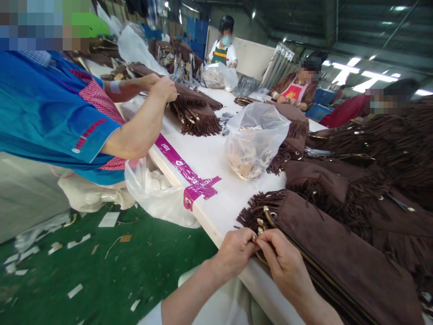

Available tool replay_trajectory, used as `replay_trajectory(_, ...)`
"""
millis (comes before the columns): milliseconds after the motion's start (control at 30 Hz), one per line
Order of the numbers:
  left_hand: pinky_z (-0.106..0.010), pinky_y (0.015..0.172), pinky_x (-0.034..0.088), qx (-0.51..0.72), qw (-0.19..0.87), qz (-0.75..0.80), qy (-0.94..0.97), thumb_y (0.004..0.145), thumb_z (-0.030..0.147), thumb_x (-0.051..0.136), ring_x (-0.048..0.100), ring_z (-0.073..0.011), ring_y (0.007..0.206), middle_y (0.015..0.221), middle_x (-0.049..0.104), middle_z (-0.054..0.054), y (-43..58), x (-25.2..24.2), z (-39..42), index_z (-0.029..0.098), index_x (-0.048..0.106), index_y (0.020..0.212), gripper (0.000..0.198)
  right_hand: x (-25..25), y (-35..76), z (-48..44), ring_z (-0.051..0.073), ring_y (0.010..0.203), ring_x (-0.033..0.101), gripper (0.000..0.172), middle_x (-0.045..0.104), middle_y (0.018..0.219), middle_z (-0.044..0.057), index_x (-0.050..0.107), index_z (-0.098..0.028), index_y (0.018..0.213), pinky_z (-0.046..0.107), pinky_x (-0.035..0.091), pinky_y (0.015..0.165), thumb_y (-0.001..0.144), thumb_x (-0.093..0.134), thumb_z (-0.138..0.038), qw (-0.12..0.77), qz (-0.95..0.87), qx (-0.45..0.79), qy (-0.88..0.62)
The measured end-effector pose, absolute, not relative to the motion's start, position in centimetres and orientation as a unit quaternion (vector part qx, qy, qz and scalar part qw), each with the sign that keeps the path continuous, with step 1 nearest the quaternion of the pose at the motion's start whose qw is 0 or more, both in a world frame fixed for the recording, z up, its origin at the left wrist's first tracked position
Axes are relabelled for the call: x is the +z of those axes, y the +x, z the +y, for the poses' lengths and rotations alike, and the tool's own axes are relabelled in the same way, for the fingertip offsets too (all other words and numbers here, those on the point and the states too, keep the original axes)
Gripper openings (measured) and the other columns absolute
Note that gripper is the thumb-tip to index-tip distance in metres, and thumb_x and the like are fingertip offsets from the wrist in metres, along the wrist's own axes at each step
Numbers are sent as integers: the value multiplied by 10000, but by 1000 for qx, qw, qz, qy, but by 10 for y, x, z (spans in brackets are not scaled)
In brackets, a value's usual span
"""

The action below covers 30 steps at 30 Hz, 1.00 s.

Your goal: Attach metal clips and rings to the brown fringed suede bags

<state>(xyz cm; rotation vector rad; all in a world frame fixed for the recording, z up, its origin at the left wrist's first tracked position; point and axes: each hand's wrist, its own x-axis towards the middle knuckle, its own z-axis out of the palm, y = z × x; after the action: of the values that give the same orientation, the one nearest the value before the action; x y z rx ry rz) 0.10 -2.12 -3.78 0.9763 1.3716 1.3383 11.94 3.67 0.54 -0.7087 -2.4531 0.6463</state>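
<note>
A brown suede fringed bag (341, 253) lies on the white table (216, 162) in front of me. My left hand (235, 250) and my right hand (286, 262) meet at its near corner, fingers pinched together on the gold metal fitting (261, 225) by the zip. Both hands are closed on that small part. More brown fringed bags (379, 180) are stacked behind it to the right.
A clear plastic bag of small parts (252, 142) stands mid-table. A co-worker in blue (61, 113) at left handles another fringed bag (198, 115). Magenta tape (184, 169) crosses the table edge, with a white plastic bag (158, 196) hanging below. Other people work at the far end. The green floor is littered with scraps.
</note>
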Motion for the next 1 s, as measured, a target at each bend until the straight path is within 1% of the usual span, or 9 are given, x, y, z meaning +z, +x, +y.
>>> replay_trajectory(100, -190, 429, 292, 548, 500, 555, 377, 642, 188, 463, 416, -94, 484, 541, 463, 47, 1, -38, -19, 203, 519, 608, 68, 5, 121, 37, 111, 595, 512, 170, 506, 679, -10, 474, -201, 752, 213, 417, 533, 891, 380, -224, 219, -913, 224, -261)
replay_trajectory(200, -182, 411, 296, 554, 517, 548, 354, 605, 157, 436, 411, -83, 443, 504, 466, 57, 2, -37, -17, 201, 521, 620, 96, 4, 123, 36, 107, 584, 515, 175, 509, 670, -15, 460, -205, 741, 209, 411, 524, 892, 374, -228, 215, -913, 222, -268)
replay_trajectory(333, -181, 376, 304, 575, 553, 530, 289, 596, 229, 482, 391, -68, 372, 460, 452, 70, 5, -33, -14, 188, 497, 622, 51, 3, 125, 33, 106, 582, 517, 174, 514, 667, -11, 474, -207, 742, 200, 428, 522, 891, 389, -235, 251, -901, 203, -290)
replay_trajectory(433, -176, 343, 266, 612, 569, 508, 208, 583, 298, 563, 382, -54, 332, 446, 474, 66, 10, -32, -11, 171, 501, 609, 144, 3, 125, 33, 122, 613, 553, 158, 556, 692, 11, 518, -198, 800, 213, 465, 553, 891, 396, -240, 281, -894, 175, -303)
replay_trajectory(533, -172, 341, 254, 648, 559, 496, 145, 564, 329, 616, 401, -51, 333, 453, 503, 50, 17, -32, -8, 162, 496, 568, 206, 1, 124, 35, 150, 698, 595, 173, 609, 771, 52, 557, -183, 904, 246, 504, 615, 892, 395, -243, 292, -893, 159, -305)
replay_trajectory(667, -178, 368, 302, 671, 526, 507, 126, 600, 371, 606, 410, -54, 359, 449, 487, 52, 27, -34, -6, 162, 489, 543, 245, -2, 122, 38, 163, 753, 608, 227, 621, 825, 78, 585, -161, 950, 271, 524, 664, 897, 385, -253, 295, -889, 152, -317)
replay_trajectory(800, -189, 394, 341, 684, 498, 517, 130, 641, 384, 573, 413, -67, 392, 450, 457, 59, 37, -38, -4, 171, 494, 553, 244, -2, 120, 41, 156, 722, 608, 258, 617, 803, 75, 607, -152, 926, 265, 527, 646, 902, 376, -266, 271, -891, 163, -326)
replay_trajectory(900, -198, 446, 389, 689, 470, 529, 157, 691, 369, 543, 451, -87, 456, 502, 490, 46, 41, -42, -4, 174, 545, 616, 209, 0, 120, 44, 154, 700, 605, 266, 616, 786, 69, 616, -164, 898, 263, 526, 626, 901, 375, -275, 261, -893, 176, -322)
replay_trajectory(1000, -206, 506, 425, 679, 447, 548, 199, 732, 316, 498, 488, -105, 527, 563, 527, 29, 43, -42, -6, 183, 580, 690, 162, 1, 120, 46, 157, 691, 606, 270, 618, 780, 68, 623, -175, 882, 259, 524, 602, 900, 378, -288, 260, -893, 183, -319)
